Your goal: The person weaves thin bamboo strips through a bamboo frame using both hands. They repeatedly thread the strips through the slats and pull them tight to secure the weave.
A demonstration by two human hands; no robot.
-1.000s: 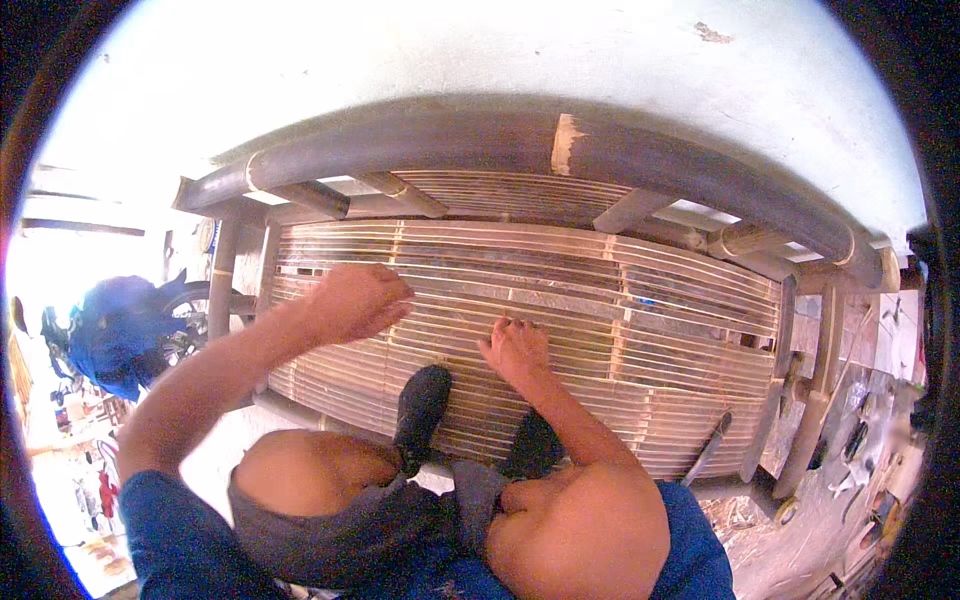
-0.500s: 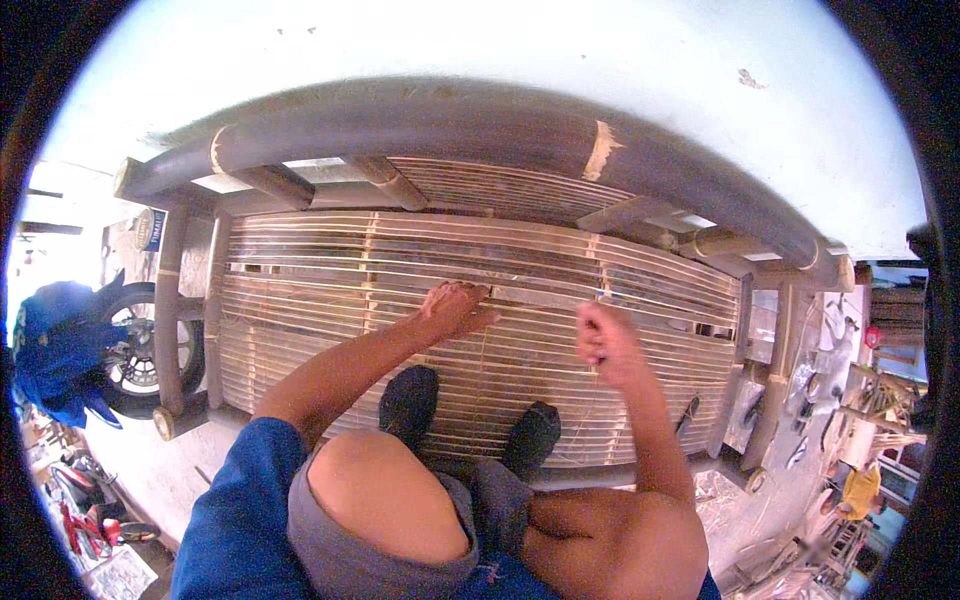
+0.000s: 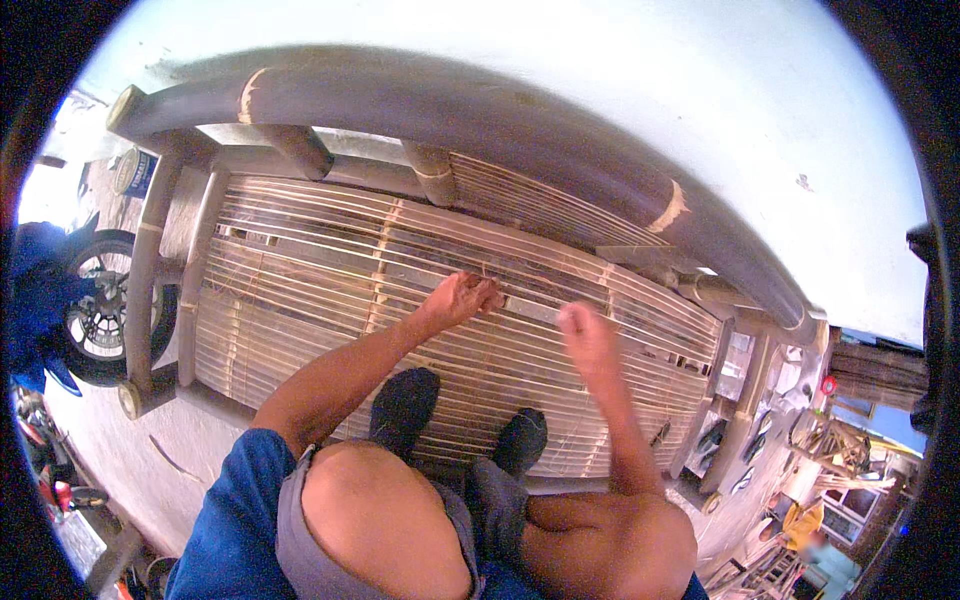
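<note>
Pressing down on a bamboo slat (image 3: 520, 305) of the slatted seat (image 3: 300, 300), the left hand (image 3: 462, 298) is seen with fingers curled together, while the blurred right hand (image 3: 588, 335), finger state indiscernible, is held just above, so a splintered edge could cut skin.

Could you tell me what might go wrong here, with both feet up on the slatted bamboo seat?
The left hand presses its fingertips between thin slats of the bamboo seat; a finger could get pinched or catch a splinter. Both dark socks stand on the same springy slats, so a slat might crack or a foot slip. The right hand hangs blurred above the seat, bracing nothing.
</note>
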